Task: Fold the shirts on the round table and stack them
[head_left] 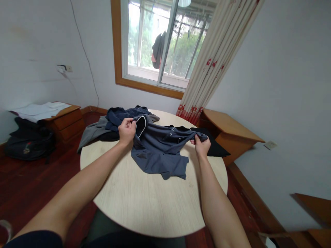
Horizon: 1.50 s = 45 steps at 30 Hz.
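A dark blue-grey polo shirt (160,151) with snap buttons and a white-edged collar lies crumpled on a round pale wooden table (144,203). My left hand (127,131) is closed on the shirt beside its collar. My right hand (201,144) pinches the shirt's other end, lifting the cloth a little off the table. Both arms reach across the tabletop from the near edge.
Behind the shirt lies a pile of clothes: a navy garment (124,115), a grey one (93,132) hanging over the left edge, a black one (214,146) at the right. A wooden drawer unit (66,120) stands left, a dark bag (28,143) beside it, a low wooden cabinet (227,132) right.
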Tool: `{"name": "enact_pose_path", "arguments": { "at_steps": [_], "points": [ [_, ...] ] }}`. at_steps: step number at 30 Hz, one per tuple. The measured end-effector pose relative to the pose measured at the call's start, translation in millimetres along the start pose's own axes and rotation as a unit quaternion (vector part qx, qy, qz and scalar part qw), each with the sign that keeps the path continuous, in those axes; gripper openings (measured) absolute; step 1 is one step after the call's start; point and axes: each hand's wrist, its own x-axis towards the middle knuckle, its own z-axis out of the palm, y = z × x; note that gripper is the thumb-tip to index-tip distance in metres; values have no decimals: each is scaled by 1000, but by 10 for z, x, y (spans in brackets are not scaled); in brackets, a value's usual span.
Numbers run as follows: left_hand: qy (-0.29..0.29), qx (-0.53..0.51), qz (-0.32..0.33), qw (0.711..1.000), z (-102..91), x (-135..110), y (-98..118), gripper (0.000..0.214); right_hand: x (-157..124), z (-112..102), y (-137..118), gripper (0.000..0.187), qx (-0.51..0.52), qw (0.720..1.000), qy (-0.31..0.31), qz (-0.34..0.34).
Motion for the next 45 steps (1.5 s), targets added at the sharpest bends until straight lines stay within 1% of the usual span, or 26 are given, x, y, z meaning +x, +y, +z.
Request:
{"name": "enact_pose_path", "arguments": {
  "at_steps": [2,4,7,9,11,12,14,16,17,18,20,25,29,32,34,35,37,38,39,41,43,45],
  "points": [
    [-49,38,-2,998,-1,-32,-92,17,10,-21,71,50,-25,1000,-11,13],
    [-104,81,12,991,-6,-60,-154,19,25,-55,153,47,-60,998,-18,26],
    [-154,126,67,978,0,-98,-140,23,44,-109,261,43,-128,991,-24,23],
    [-198,151,113,962,19,-130,-82,24,37,-122,309,52,-169,984,-49,6],
    [-270,181,146,934,46,-178,-36,30,6,-104,341,72,-193,976,-104,-11],
    [-311,198,152,917,62,-209,-28,36,-16,-85,353,83,-203,969,-138,-17],
    [-390,241,148,876,93,-282,-47,56,-66,-36,369,100,-226,952,-206,-27],
    [-451,292,131,833,120,-356,-96,75,-111,15,372,106,-255,930,-262,-36],
    [-472,315,123,814,131,-388,-123,82,-130,38,366,107,-265,920,-287,-37],
    [-486,335,116,799,140,-415,-147,86,-149,60,356,106,-270,911,-310,-37],
    [-500,359,107,781,153,-449,-178,89,-188,101,320,101,-271,894,-354,-43],
    [-517,374,99,764,168,-457,-167,86,-354,240,150,84,-234,863,-443,-70],
    [-520,375,97,761,183,-461,-154,76,-592,404,-33,74,-185,840,-505,-65],
    [-513,359,110,772,194,-456,-181,58,-778,517,-173,63,-144,820,-551,-56],
    [-519,326,129,780,199,-445,-202,46,-858,567,-259,54,-142,810,-564,-66],
    [-526,304,138,782,201,-439,-209,42,-879,582,-298,50,-152,811,-558,-85],
    [-552,262,149,778,206,-436,-204,37,-886,597,-363,44,-182,819,-522,-153],
    [-569,242,151,771,209,-441,-192,37,-876,597,-387,45,-198,823,-495,-194],
    [-588,223,152,762,212,-450,-174,38,-862,595,-403,49,-214,825,-470,-231],
    [-623,183,154,745,219,-479,-127,41,-829,583,-407,66,-239,819,-444,-274],
    [-646,141,164,732,227,-513,-83,37,-800,565,-375,82,-256,805,-457,-278],
    [-653,108,168,730,232,-540,-56,29,-772,546,-323,88,-267,786,-494,-259]
  ]
}}
